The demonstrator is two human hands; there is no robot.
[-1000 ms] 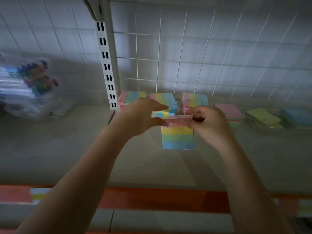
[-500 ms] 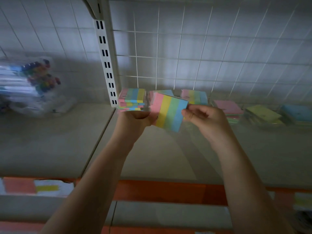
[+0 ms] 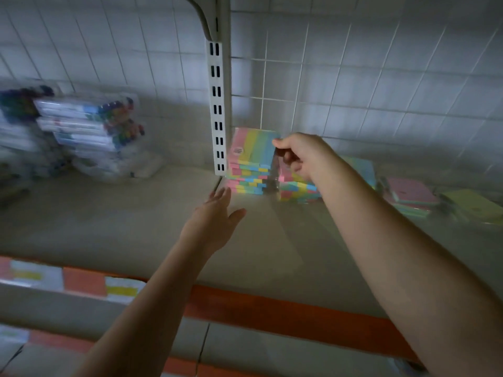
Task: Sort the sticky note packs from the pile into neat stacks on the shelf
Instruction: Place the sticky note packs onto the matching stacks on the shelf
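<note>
A striped pastel sticky note pack (image 3: 251, 145) lies atop the left stack (image 3: 249, 178) by the white slotted upright. My right hand (image 3: 299, 155) pinches this pack's right edge with thumb and fingers. A second striped stack (image 3: 298, 190) stands just right of it, partly hidden behind my right wrist. My left hand (image 3: 217, 216) hovers open over the grey shelf (image 3: 136, 221), fingers stretched toward the foot of the left stack, holding nothing.
The white slotted upright (image 3: 217, 110) rises just left of the stacks. Bagged marker sets (image 3: 89, 131) are piled at the far left. Pink packs (image 3: 408, 190) and yellow packs (image 3: 473, 205) lie at the right. An orange shelf edge (image 3: 272, 308) runs along the front.
Both hands held the striped pack in the air before. Now the pack sits on the left stack, my left hand has let go and dropped lower, and the view has shifted left.
</note>
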